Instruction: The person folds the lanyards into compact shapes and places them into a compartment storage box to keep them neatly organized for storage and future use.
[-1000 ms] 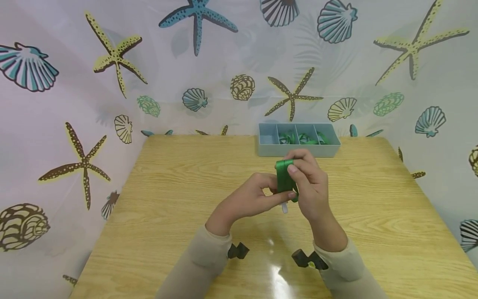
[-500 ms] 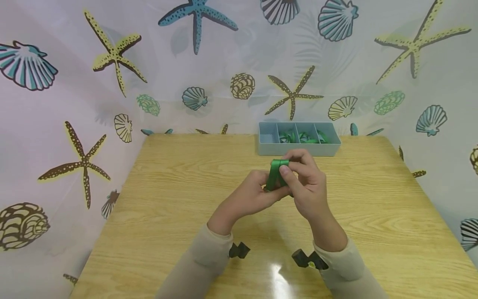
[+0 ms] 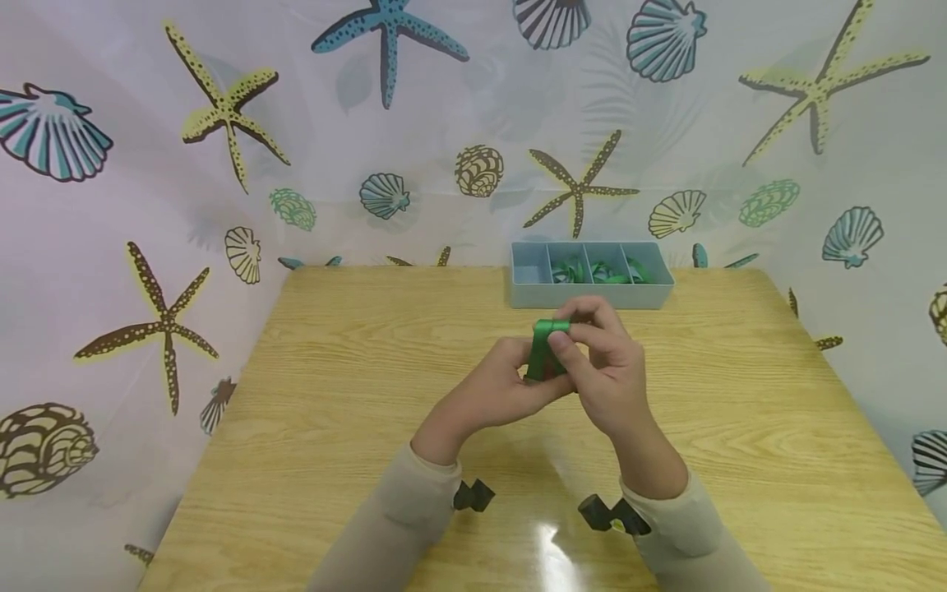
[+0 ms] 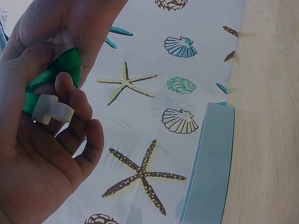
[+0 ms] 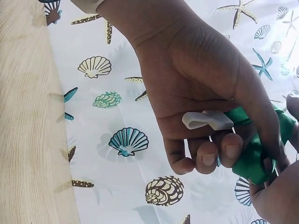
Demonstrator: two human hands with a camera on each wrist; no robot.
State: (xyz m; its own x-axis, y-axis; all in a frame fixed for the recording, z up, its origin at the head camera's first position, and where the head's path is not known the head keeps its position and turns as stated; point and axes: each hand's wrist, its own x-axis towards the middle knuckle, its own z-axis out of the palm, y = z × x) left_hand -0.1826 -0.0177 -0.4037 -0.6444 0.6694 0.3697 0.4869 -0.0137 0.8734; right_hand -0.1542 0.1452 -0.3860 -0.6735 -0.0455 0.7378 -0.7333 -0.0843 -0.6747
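In the head view, a flat-folded band of green ribbon [image 3: 545, 349] is held up between both hands above the table. My right hand [image 3: 608, 366] pinches its upper fold between thumb and fingers. Lower down, my left hand [image 3: 510, 382] grips the ribbon with thumb and fingers. A small white looped piece [image 5: 209, 120] lies by the right palm in the right wrist view, next to the green ribbon [image 5: 254, 161]. The left wrist view also has this white piece [image 4: 52, 109], close to the right hand's curled fingers. In the head view it is hidden.
A blue-grey tray [image 3: 592, 296] with a row of compartments stands at the table's back edge; several hold green ribbon, the leftmost holds none. The wooden table [image 3: 355, 362] meets a shell-and-starfish patterned cloth wall [image 3: 444, 99] at the back and sides.
The folded ribbon has shifted a little left and turned in the hands. A white end that hung below it a second ago is now hidden in the head view.
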